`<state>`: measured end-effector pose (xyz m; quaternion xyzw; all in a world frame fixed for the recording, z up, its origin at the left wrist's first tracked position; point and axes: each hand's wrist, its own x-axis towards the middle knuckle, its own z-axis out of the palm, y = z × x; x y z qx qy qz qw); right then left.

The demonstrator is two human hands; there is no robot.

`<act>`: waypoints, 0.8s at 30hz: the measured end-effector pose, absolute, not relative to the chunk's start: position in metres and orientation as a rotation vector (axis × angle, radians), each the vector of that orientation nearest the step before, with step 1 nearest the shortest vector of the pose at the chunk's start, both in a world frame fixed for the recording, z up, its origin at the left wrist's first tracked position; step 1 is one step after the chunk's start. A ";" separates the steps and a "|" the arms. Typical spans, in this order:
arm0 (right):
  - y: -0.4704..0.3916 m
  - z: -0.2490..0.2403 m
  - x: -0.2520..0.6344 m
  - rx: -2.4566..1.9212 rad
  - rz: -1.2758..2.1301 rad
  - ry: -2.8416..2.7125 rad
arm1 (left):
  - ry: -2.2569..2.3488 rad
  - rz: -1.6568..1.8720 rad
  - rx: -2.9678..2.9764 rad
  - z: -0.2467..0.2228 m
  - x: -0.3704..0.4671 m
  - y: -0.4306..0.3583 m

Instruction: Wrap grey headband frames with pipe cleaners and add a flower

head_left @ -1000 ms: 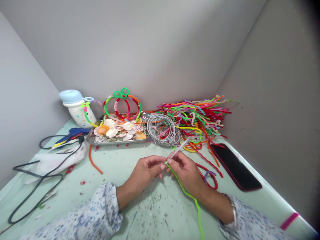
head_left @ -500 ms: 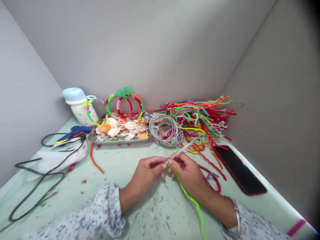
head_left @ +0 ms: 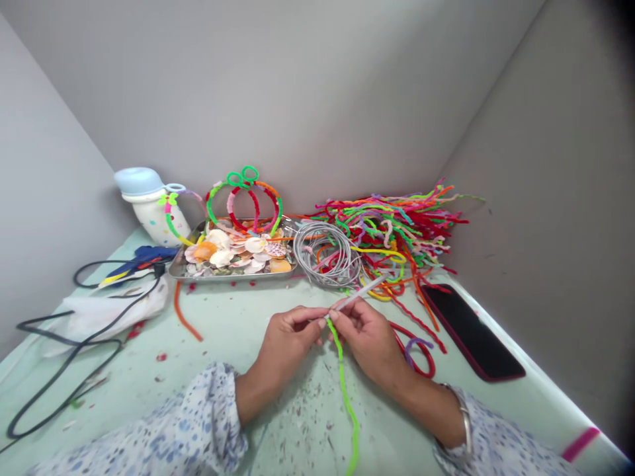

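My left hand (head_left: 288,342) is closed, pinching the near end of a thin grey-white strip (head_left: 364,291). My right hand (head_left: 370,340) meets it fingertip to fingertip, pressing a bright green pipe cleaner (head_left: 346,390) against the strip close to that end. From the fingers, the strip slants up and to the right past my right hand. The pipe cleaner's long tail hangs down between my forearms to the bottom of the view. The fingertips hide where green and grey meet.
A metal tray (head_left: 233,277) of shells (head_left: 255,246) stands behind my hands, with decorated rings (head_left: 253,205) on it. Coiled grey wire (head_left: 327,254) and a pipe-cleaner heap (head_left: 397,221) lie to its right. A phone (head_left: 473,330) lies right; a bottle (head_left: 156,211) and black cable (head_left: 64,363) are left.
The green tail has swung leftward and now hangs more steeply between the forearms. Both hands stay together at the strip's end. The whole view has shifted slightly.
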<state>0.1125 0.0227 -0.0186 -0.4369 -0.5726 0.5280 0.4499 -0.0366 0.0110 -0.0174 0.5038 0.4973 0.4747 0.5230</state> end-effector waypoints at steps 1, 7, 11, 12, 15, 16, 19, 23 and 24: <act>0.023 -0.019 0.112 -1.077 1.320 -1.401 | 1.202 1.140 1.221 -0.018 -0.037 0.011; 0.021 -0.013 0.109 -1.108 1.330 -1.350 | 1.256 1.188 1.429 -0.020 -0.039 0.007; 0.020 -0.006 0.107 -1.159 1.336 -1.312 | 1.283 1.276 1.595 -0.018 -0.039 0.003; 0.019 -0.004 0.106 -1.164 1.346 -1.296 | 1.282 1.303 1.652 -0.017 -0.039 0.003; 0.016 0.000 0.105 -1.166 1.394 -1.242 | 1.236 1.386 1.837 -0.015 -0.039 0.002; 0.016 0.001 0.105 -1.165 1.410 -1.226 | 1.217 1.410 1.891 -0.015 -0.039 0.002; 0.013 0.004 0.105 -1.144 1.454 -1.190 | 1.174 1.452 1.975 -0.013 -0.039 0.001; 0.013 0.009 0.106 -1.121 1.482 -1.205 | 1.192 1.419 1.850 -0.011 -0.039 -0.001; 0.013 0.009 0.107 -1.124 1.484 -1.216 | 1.213 1.393 1.805 -0.011 -0.038 -0.001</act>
